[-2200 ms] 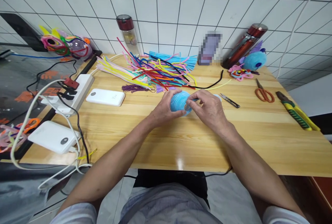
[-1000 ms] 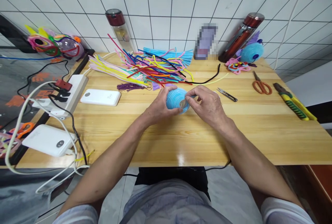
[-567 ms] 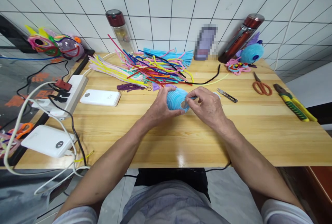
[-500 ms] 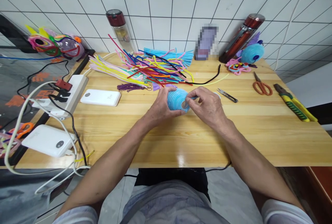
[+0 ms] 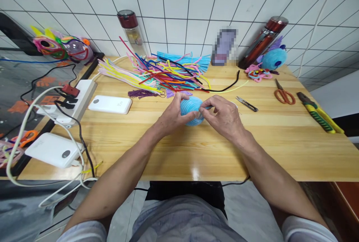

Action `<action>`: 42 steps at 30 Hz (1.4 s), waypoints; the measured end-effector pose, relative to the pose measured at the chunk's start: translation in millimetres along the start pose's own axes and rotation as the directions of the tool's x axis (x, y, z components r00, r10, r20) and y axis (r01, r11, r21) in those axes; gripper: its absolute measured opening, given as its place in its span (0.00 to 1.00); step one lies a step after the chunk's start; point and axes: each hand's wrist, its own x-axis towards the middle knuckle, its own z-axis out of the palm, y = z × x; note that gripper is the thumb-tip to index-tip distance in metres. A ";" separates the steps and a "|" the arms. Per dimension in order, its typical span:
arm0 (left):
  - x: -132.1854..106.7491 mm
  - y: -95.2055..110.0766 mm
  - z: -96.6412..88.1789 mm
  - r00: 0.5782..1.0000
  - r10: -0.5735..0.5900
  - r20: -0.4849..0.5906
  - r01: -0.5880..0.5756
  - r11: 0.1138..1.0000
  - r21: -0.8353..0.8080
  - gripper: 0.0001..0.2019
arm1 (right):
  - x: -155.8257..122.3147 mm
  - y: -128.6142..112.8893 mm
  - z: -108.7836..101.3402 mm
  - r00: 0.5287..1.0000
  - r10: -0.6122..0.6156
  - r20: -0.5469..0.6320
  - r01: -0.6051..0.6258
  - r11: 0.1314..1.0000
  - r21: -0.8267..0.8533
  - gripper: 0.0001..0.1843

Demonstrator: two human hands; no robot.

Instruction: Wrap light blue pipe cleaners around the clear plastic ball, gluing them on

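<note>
A light blue ball wound from pipe cleaner (image 5: pixel 190 109) sits just above the middle of the wooden table (image 5: pixel 280 148). My left hand (image 5: pixel 172 116) cups its left side, fingers curled round it. Against the ball's right side, my right hand (image 5: pixel 224 116) pinches the loose blue pipe-cleaner end (image 5: pixel 208 107) between thumb and forefinger. A heap of coloured pipe cleaners (image 5: pixel 162 72) lies right behind the ball.
Small snips (image 5: pixel 246 104), orange scissors (image 5: pixel 284 94) and yellow-green pliers (image 5: pixel 319 113) lie to the right. Two bottles (image 5: pixel 131 32) (image 5: pixel 262 43), a finished blue figure (image 5: pixel 270 60) and a phone stand at the wall. Power banks (image 5: pixel 110 104) (image 5: pixel 53 150), a power strip (image 5: pixel 75 101) and cables crowd the left.
The ball has been turned between my hands, so its open end no longer shows. My right fingers have shifted slightly along the pipe-cleaner end. The view has drifted a little.
</note>
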 end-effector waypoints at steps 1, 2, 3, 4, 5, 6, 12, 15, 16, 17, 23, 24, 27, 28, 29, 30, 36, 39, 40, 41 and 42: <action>0.5 -1.0 0.2 1.000 -0.001 -0.007 0.001 1.000 0.001 0.30 | 0.1 -0.1 -0.4 1.000 0.005 0.004 -0.005 1.000 0.003 0.05; 0.8 -2.0 0.5 1.000 0.002 -0.015 -0.002 1.000 -0.004 0.29 | 0.3 0.0 -1.0 1.000 0.008 0.009 -0.009 1.000 0.010 0.05; 0.8 -2.7 0.8 1.000 0.011 -0.020 -0.012 1.000 -0.016 0.29 | 0.5 0.3 -2.0 1.000 0.011 0.014 -0.011 1.000 0.019 0.04; 0.5 -3.2 1.1 0.999 0.025 -0.021 -0.025 0.999 -0.027 0.30 | 0.8 0.7 -3.0 1.000 0.012 0.017 -0.012 1.000 0.027 0.04; 0.1 -3.5 1.2 0.999 0.040 -0.022 -0.041 0.999 -0.033 0.30 | 0.9 1.2 -4.1 1.000 0.011 0.020 -0.012 0.999 0.033 0.03; -0.3 -3.5 1.1 0.998 0.055 -0.021 -0.056 0.998 -0.028 0.31 | 1.1 1.6 -5.0 1.000 0.010 0.022 -0.010 0.999 0.035 0.03; -1.6 -5.3 1.4 0.996 0.084 -0.031 -0.081 0.992 0.096 0.32 | 1.5 2.9 -6.7 1.000 0.015 0.023 -0.015 1.000 0.003 0.05; -1.7 -6.4 4.0 0.996 0.069 -0.055 -0.064 0.995 0.081 0.33 | 2.1 3.5 -6.6 1.000 0.014 0.013 -0.014 1.000 -0.003 0.06; -1.7 -6.3 4.5 0.996 0.064 -0.056 -0.060 0.996 0.071 0.34 | 2.4 3.6 -6.7 1.000 0.017 0.011 -0.017 1.000 -0.002 0.06; -1.7 -5.9 4.6 0.997 0.060 -0.051 -0.056 0.997 0.060 0.33 | 2.6 3.5 -6.9 1.000 0.022 0.009 -0.022 1.000 0.000 0.06; -1.5 -3.0 -0.9 0.998 0.013 0.061 -0.010 0.998 -0.060 0.33 | 3.0 2.0 -8.2 0.999 0.032 0.015 -0.031 0.999 -0.006 0.06; -1.3 -3.0 -1.6 0.997 0.009 0.078 -0.003 0.997 -0.080 0.34 | 2.8 2.0 -8.3 0.999 0.030 0.016 -0.030 1.000 -0.007 0.06; -0.3 -3.9 -2.0 0.995 0.002 0.101 0.009 0.994 -0.107 0.36 | 2.6 2.3 -8.5 1.000 0.029 0.012 -0.029 1.000 -0.011 0.06; 0.0 -4.2 -2.0 0.995 -0.001 0.102 0.012 0.994 -0.109 0.37 | 2.6 2.5 -8.6 0.999 0.031 0.011 -0.031 0.999 -0.013 0.06; 0.1 -4.4 -2.2 0.995 -0.002 0.100 0.013 0.994 -0.111 0.37 | 2.7 2.6 -8.8 0.999 0.031 0.012 -0.031 0.999 -0.013 0.05; 0.2 -4.5 -2.7 0.995 -0.001 0.103 0.012 0.994 -0.112 0.38 | 2.9 2.5 -9.0 0.999 0.031 0.015 -0.030 0.999 -0.009 0.05; 0.4 -4.4 -9.7 0.987 0.010 0.158 0.006 0.995 -0.100 0.38 | 3.5 2.3 -10.7 0.998 0.044 0.040 -0.044 0.999 0.012 0.06; 1.3 -5.3 -9.5 0.989 0.020 0.148 -0.008 0.997 -0.080 0.39 | 3.7 3.2 -10.6 0.998 0.051 0.043 -0.052 0.998 0.022 0.06; 1.4 -5.7 -8.3 0.990 0.024 0.138 -0.014 0.997 -0.077 0.39 | 3.8 3.4 -10.4 0.998 0.055 0.044 -0.056 0.998 0.025 0.06; 1.4 -6.2 -6.6 0.992 0.028 0.125 -0.019 0.997 -0.073 0.38 | 3.9 3.5 -10.3 0.997 0.057 0.045 -0.058 0.998 0.026 0.06; 1.2 -6.6 -4.5 0.994 0.033 0.106 -0.026 0.997 -0.067 0.38 | 4.0 3.5 -10.1 0.997 0.059 0.045 -0.060 0.998 0.026 0.06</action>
